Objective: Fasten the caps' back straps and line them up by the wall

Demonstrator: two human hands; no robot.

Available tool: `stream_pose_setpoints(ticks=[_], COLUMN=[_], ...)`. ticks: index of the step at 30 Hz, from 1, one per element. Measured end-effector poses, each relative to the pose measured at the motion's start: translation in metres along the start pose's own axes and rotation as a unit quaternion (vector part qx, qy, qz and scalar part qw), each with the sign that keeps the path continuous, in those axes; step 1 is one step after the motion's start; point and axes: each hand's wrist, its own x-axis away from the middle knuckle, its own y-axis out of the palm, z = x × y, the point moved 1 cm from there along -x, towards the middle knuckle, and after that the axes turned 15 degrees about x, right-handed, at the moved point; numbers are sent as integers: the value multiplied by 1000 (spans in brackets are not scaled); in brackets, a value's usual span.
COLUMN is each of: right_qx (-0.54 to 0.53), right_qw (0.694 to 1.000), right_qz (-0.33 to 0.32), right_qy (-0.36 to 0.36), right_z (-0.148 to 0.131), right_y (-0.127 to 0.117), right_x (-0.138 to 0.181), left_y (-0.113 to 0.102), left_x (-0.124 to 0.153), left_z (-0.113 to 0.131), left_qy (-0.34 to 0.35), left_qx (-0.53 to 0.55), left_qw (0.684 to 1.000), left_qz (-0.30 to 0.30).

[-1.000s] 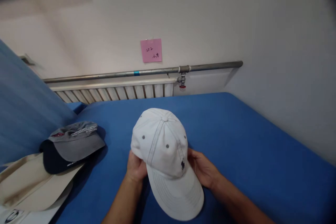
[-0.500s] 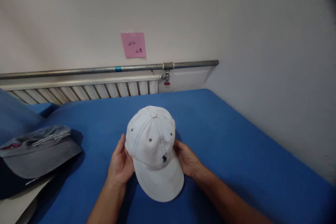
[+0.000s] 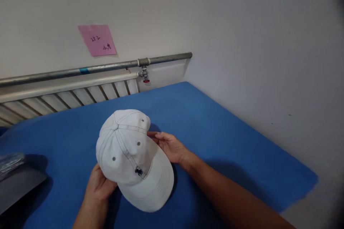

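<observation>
A white baseball cap [image 3: 126, 150] with a small dark embroidered emblem is held between my two hands, its brim pointing toward the lower right. My left hand [image 3: 99, 184] grips the cap's near left edge, with its fingertips hidden under the crown. On the far side, my right hand [image 3: 168, 146] holds the cap where the crown meets the brim; some of its fingers disappear behind the cap. Beneath is a blue covered surface [image 3: 228, 136].
At the left edge lies a grey cap [image 3: 21, 186], partly out of view. Behind the blue surface are a white radiator [image 3: 80, 98], a metal pipe [image 3: 113, 66] and a red-handled valve [image 3: 146, 81]. A pink note [image 3: 98, 41] is stuck on the wall [image 3: 255, 43].
The white cap has turned so its brim points further right. My view has swung right, shifting the note, radiator and grey cap leftward. Both hands keep their hold.
</observation>
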Motion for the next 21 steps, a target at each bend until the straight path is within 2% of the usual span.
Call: stream_pose_setpoints(ticks=[3,6,8,13,16,21], right_qx=[-45,-62,-69,-74,-72,-64], right_qw=[998,997,997,997,997,997], right_qz=[-38,-44,-37,4,17,34], right_qy=[28,35,25,25,32,15], right_z=[0,4,5,3,2,2], right_y=[-5,-6,-5,-4,-3,-3], right_x=[-8,-13,-14,-13,-13,-5], left_y=[-3,-6,-10,-13,-6,2], left_x=[-2,-3,-3,-3,-6,-11], left_z=[-4,-4,-3,-3,-10,-17], left_qy=[-12,-30,-19,91,102,118], left_qx=[-6,-8,-18,-58,-60,-44], left_qw=[1000,998,994,957,933,924], left_qz=[23,58,110,270,341,360])
